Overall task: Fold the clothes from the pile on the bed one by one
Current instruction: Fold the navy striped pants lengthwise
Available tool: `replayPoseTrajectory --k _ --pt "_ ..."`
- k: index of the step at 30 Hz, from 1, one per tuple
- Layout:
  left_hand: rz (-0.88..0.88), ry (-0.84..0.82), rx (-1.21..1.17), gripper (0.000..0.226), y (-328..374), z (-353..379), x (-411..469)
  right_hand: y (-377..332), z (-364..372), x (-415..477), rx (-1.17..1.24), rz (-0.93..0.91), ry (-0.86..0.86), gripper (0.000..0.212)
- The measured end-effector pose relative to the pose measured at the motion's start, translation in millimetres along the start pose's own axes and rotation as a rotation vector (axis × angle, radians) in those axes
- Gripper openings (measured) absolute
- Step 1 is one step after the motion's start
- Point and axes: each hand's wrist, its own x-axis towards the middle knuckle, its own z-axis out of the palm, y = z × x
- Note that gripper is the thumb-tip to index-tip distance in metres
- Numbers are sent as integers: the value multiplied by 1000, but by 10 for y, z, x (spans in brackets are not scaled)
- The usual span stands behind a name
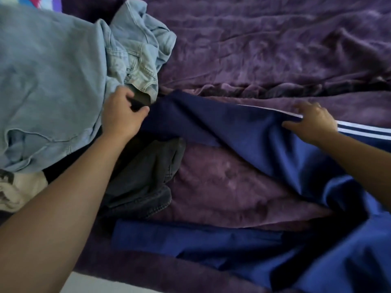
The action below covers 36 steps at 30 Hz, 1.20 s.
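Navy blue track pants (243,132) with white side stripes lie spread across the purple blanket (264,49), one leg reaching up left, the other running along the near edge. My left hand (122,115) grips the cuff end of the upper leg beside the pile. My right hand (311,123) presses with spread fingers on the striped side seam of that leg. The pile at the left holds light blue jeans (135,51), a pale blue garment (46,77) and dark grey jeans (146,176).
A white printed garment (19,189) pokes out at the pile's lower left. The bed's near edge runs along the bottom, with pale floor (101,286) below it. Bare purple blanket stretches across the far right.
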Motion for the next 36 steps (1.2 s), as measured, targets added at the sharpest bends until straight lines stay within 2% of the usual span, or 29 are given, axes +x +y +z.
replayPoseTrajectory --k 1,3,4,8,10,15,16,18,20,22,25,27,29,30,33,36 --pt "-159 -73 -59 41 -42 86 -19 -28 61 -31 -23 1 -7 60" --pt "-483 -300 -338 50 -34 273 -97 -79 236 -144 -62 -44 -42 65" --pt "-570 -361 -473 49 2 348 -123 -89 348 -206 -77 -74 -71 66" --pt "-485 -377 -711 17 215 593 -132 -35 759 -413 -108 -73 -295 76" --pt "-483 -338 -750 22 310 629 -123 39 863 -471 -90 -41 -372 79" --pt "-381 -182 -1071 26 260 234 -80 148 796 -502 35 41 -325 67" --pt "-370 -177 -1032 31 149 161 -128 163 757 -508 55 56 -311 63" --pt "-382 -184 -749 31 -124 77 -348 200 683 -533 71 76 -287 58" --pt "-475 -179 -520 26 -359 61 -588 227 643 -579 71 110 -272 56" --pt "-550 -107 -585 27 -482 92 -645 226 648 -615 63 138 -260 56" --pt "-696 -45 -899 14 -397 117 -448 178 721 -647 41 108 -270 56" --pt "-597 -109 -909 25 -297 188 -359 133 795 -671 27 89 -279 57" --pt "-402 -128 -753 19 -267 286 -333 90 864 -692 20 87 -289 57" --pt "-362 -99 -675 16 -289 319 -325 73 892 -700 20 88 -295 57" --pt "-469 60 -443 9 -517 284 -306 68 906 -737 3 91 -342 58" --pt "-483 165 -147 22 -671 116 -473 92 853 -839 -67 59 -363 62"
